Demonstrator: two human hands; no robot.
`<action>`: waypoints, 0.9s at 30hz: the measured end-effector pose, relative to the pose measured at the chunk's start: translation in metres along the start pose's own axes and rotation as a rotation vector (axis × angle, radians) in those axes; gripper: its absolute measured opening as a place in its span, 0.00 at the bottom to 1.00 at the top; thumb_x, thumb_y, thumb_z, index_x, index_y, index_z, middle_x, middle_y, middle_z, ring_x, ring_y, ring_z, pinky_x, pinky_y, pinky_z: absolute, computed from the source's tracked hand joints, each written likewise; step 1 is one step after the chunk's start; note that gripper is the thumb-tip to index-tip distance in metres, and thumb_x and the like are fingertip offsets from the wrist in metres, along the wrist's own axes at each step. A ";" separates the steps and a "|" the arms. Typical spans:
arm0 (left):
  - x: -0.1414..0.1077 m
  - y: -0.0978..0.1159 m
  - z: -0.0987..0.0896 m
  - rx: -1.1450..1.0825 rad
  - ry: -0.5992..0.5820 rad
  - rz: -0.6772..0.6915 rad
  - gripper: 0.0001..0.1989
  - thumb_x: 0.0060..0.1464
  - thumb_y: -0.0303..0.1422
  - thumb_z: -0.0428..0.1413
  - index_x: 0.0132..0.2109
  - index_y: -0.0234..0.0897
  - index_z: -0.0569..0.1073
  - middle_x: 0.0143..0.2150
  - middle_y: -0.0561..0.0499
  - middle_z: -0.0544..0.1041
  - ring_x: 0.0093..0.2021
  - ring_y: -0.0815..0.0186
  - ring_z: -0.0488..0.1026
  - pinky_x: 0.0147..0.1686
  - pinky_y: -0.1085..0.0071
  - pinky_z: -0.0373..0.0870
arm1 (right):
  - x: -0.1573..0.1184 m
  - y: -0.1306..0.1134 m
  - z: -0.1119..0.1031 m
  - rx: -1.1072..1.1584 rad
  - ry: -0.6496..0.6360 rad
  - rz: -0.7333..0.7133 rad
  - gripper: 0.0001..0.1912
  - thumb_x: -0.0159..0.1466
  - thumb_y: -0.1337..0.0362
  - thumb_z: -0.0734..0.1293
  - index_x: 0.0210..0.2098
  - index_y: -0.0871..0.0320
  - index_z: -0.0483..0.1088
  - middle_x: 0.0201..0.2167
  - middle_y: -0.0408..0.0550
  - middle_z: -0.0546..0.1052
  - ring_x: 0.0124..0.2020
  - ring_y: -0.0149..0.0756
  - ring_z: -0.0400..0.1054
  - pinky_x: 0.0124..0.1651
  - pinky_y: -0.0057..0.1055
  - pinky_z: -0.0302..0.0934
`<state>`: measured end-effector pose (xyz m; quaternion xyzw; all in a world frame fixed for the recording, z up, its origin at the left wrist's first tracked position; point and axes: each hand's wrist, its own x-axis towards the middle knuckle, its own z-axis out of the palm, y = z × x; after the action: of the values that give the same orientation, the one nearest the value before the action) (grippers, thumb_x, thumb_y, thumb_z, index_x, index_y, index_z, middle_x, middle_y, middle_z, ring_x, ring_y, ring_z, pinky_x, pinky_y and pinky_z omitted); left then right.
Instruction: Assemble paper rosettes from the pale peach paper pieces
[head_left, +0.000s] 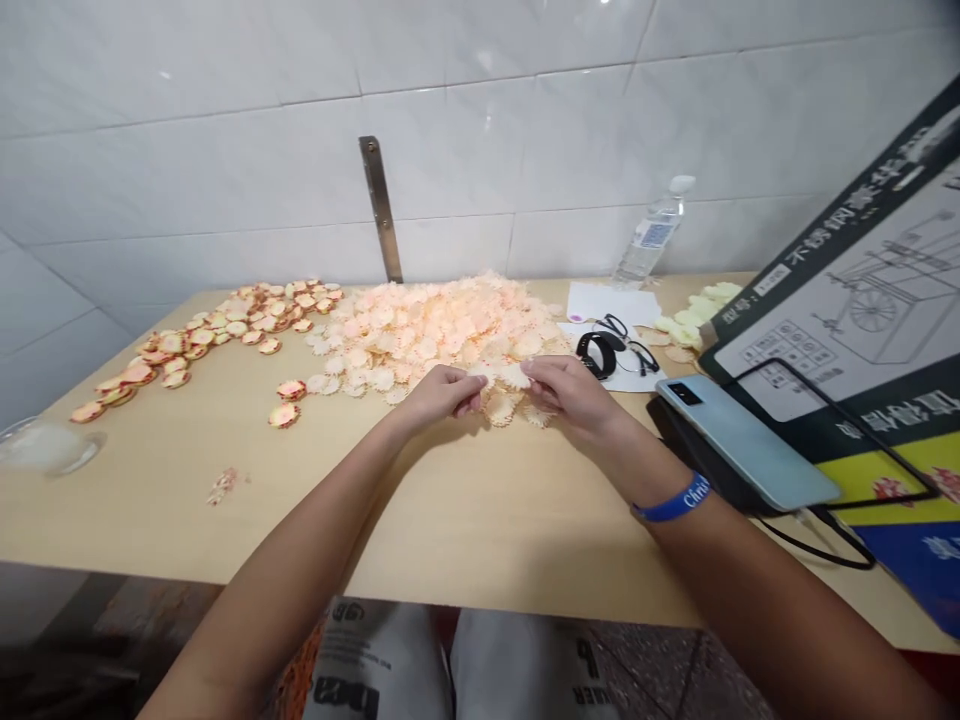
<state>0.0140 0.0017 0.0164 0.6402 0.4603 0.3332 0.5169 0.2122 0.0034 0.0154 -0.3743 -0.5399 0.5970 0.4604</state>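
Observation:
Both hands are at the front edge of a large pile of pale pink, frilly-edged fabric petal discs (450, 320). My left hand (446, 392) is closed, thumb against curled fingers, at a pale petal disc (480, 372). My right hand (570, 392) pinches another whitish petal disc (515, 376) between thumb and fingertips. The two hands are slightly apart. Just below them, loose petal discs (500, 406) lie on the table. Fine details of the held pieces are too small to make out.
Red-edged petal stacks (262, 310) lie at the left on the wooden table (450, 530). A clear dish (49, 447) stands far left. At right are a water bottle (652, 235), glasses (643, 357), a black watch (598, 353), a phone (750, 440) with a cable, and a printed box (862, 300).

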 end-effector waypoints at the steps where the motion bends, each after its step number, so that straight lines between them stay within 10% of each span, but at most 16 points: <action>1: 0.000 0.000 0.000 -0.046 0.028 -0.006 0.21 0.54 0.44 0.56 0.22 0.32 0.73 0.15 0.54 0.67 0.17 0.75 0.60 0.21 0.76 0.57 | 0.000 0.000 0.001 0.020 0.043 -0.013 0.21 0.56 0.53 0.73 0.18 0.60 0.65 0.09 0.34 0.54 0.12 0.20 0.43 0.15 0.23 0.38; 5: 0.004 -0.001 0.001 -0.299 0.222 0.057 0.28 0.55 0.45 0.56 0.60 0.38 0.67 0.49 0.42 0.78 0.35 0.67 0.76 0.30 0.73 0.70 | 0.000 0.004 0.006 0.157 0.112 -0.042 0.26 0.54 0.55 0.75 0.50 0.53 0.70 0.35 0.46 0.79 0.26 0.28 0.70 0.23 0.22 0.61; 8: 0.005 -0.006 0.000 -0.251 0.397 0.200 0.37 0.57 0.43 0.56 0.69 0.44 0.51 0.69 0.41 0.60 0.60 0.57 0.69 0.48 0.64 0.73 | -0.001 0.009 0.010 0.169 0.044 -0.051 0.41 0.55 0.55 0.74 0.64 0.39 0.55 0.62 0.47 0.68 0.49 0.36 0.73 0.40 0.28 0.70; 11: 0.004 -0.010 -0.004 0.039 0.505 0.392 0.34 0.59 0.41 0.54 0.69 0.43 0.53 0.72 0.44 0.52 0.70 0.56 0.53 0.63 0.59 0.61 | -0.002 0.012 0.012 0.066 0.043 -0.109 0.34 0.58 0.54 0.71 0.62 0.38 0.60 0.67 0.44 0.60 0.55 0.39 0.69 0.45 0.32 0.70; 15: 0.002 -0.016 -0.009 0.455 0.637 0.589 0.25 0.62 0.36 0.50 0.64 0.38 0.61 0.69 0.42 0.58 0.70 0.58 0.52 0.67 0.55 0.53 | -0.006 0.016 0.016 -0.256 0.071 -0.231 0.16 0.62 0.53 0.66 0.45 0.53 0.76 0.54 0.53 0.74 0.45 0.41 0.73 0.39 0.34 0.69; 20: 0.010 -0.017 -0.022 0.684 0.838 0.657 0.16 0.61 0.29 0.46 0.53 0.34 0.70 0.58 0.39 0.71 0.62 0.60 0.64 0.63 0.58 0.61 | -0.011 0.021 0.021 -0.730 0.012 -0.493 0.14 0.66 0.59 0.61 0.28 0.58 0.73 0.30 0.50 0.77 0.33 0.38 0.71 0.37 0.33 0.62; 27: -0.043 0.010 -0.063 0.925 0.756 0.098 0.17 0.59 0.29 0.48 0.54 0.34 0.71 0.57 0.40 0.73 0.57 0.56 0.70 0.56 0.60 0.67 | -0.016 0.022 0.026 -0.881 -0.084 -0.524 0.21 0.67 0.59 0.58 0.18 0.56 0.59 0.17 0.42 0.63 0.22 0.31 0.58 0.28 0.30 0.52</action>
<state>-0.0557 -0.0161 0.0440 0.6563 0.6795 0.3265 -0.0310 0.1893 -0.0191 -0.0034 -0.3606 -0.8339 0.1920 0.3712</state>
